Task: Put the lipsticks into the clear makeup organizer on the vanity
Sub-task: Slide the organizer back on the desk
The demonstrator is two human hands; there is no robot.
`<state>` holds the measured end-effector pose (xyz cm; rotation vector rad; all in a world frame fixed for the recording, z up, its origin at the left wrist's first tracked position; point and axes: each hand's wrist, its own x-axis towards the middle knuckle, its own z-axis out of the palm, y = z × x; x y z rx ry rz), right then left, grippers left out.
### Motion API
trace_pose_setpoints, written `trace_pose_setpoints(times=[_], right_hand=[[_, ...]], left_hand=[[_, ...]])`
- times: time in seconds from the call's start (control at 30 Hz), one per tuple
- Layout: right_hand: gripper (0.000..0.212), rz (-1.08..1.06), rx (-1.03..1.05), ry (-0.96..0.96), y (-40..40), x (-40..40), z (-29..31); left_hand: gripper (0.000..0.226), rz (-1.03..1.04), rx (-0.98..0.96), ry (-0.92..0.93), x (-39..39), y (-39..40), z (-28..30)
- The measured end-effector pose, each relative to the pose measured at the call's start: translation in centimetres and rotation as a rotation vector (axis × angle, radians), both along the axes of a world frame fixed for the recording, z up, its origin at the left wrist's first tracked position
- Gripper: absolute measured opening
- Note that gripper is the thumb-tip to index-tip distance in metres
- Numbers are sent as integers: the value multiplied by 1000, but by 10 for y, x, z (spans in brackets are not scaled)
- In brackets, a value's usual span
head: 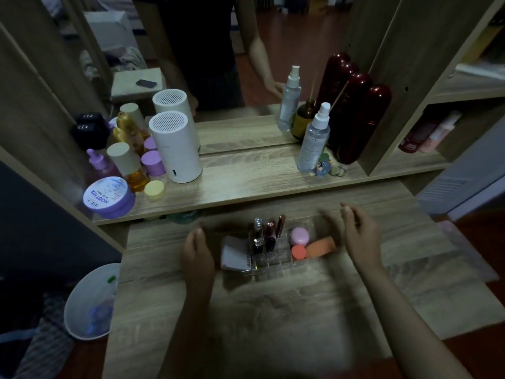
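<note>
The clear makeup organizer point(273, 262) sits mid-vanity on the wooden top. Several lipsticks point(269, 232) stand upright in its small rear slots. A white compact point(233, 254) lies in its left part. A pink round pot point(299, 235), an orange round pot point(298, 252) and an orange sponge point(320, 247) fill its right part. My left hand point(197, 251) hovers just left of the organizer, fingers apart, holding nothing. My right hand point(360, 236) hovers at its right end, fingers loosely spread and blurred, with nothing in it.
A raised shelf behind holds a purple cream jar point(108, 196), a white cylinder point(176, 147), amber bottles, a spray bottle point(314, 138) and dark red bottles point(352, 119) against the mirror. A white waste bin point(91, 302) stands on the floor at left.
</note>
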<state>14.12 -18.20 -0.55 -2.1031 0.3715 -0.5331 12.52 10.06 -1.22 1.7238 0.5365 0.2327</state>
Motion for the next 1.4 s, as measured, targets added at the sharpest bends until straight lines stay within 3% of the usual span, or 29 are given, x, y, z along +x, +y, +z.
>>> trace_pose_setpoints(times=[0.1,0.2,0.37,0.67,1.4], right_hand=[[37,-134,392,65,-14,-9,-21],[52,-173,834,168,-11,-20,-36],[68,-68,1118,266,10,-38,-46],[72,-31,1192,311,22,-42,-45],[72,11,1090,397,16,-32,-57]], left_hand=[[45,55,-136,113,-10,-1,-18],[54,82,-434,132,-17,-7,-34],[60,104,-643,129,-19,-18,-47],[64,48,-698,202,-26,-26,-52],[52,28,-690,187,-25,-33,-55]])
